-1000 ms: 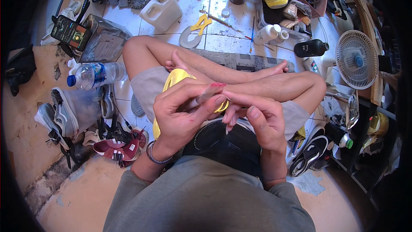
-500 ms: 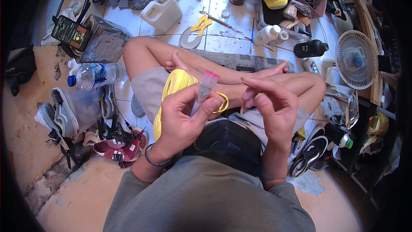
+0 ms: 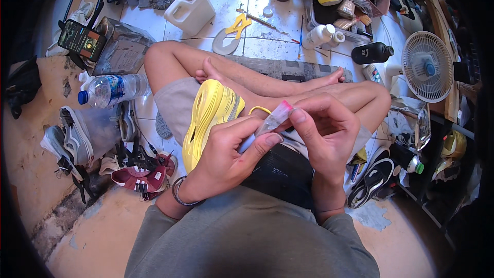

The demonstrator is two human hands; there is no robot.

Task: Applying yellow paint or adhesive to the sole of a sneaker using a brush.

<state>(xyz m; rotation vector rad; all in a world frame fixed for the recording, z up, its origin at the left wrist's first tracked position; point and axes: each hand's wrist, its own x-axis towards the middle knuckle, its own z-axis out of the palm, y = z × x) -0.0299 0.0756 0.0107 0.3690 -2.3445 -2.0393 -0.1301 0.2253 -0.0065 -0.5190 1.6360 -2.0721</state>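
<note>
Tube [image 3: 267, 123] with pink cap sits mid-frame, gripped by left hand [image 3: 226, 157]; right hand [image 3: 324, 134] fingers [image 3: 301, 121] pinch its cap. Yellow shoe [image 3: 211, 113] lies on lap, just left.

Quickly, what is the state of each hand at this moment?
Left hand: closed, holding a small clear tube with a pink tip.
Right hand: fingers pinched on the tube's pink tip.

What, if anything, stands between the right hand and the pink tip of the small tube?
Nothing visible: the right hand already has its fingertips at the pink tip of the small tube, which the left hand grips above the yellow shoe.
</note>
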